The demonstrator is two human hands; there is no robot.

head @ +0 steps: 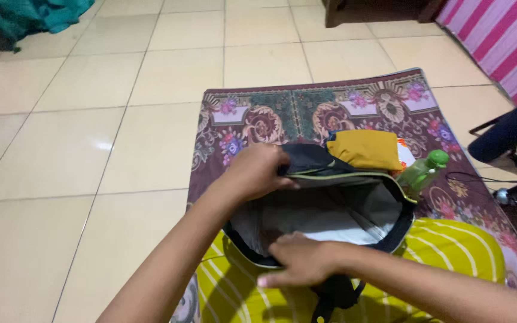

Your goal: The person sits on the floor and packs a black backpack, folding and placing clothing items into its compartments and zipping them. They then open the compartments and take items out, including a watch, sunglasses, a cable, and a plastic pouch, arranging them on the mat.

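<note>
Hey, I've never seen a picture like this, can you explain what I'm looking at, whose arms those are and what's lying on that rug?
The single picture comes from a camera on a person's head, looking down at their own bare arms. The left hand grips the rim of an open dark backpack with a grey lining; the right hand rests flat on its near edge. The bag sits over yellow striped fabric on a patterned maroon rug. Beyond the bag lie a folded mustard-yellow cloth and a green plastic bottle.

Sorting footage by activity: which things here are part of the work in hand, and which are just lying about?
In hand:
left hand
right hand
open black backpack with grey lining

Lying about:
folded mustard-yellow cloth
green plastic bottle
patterned maroon floor mat
teal fabric heap
</note>
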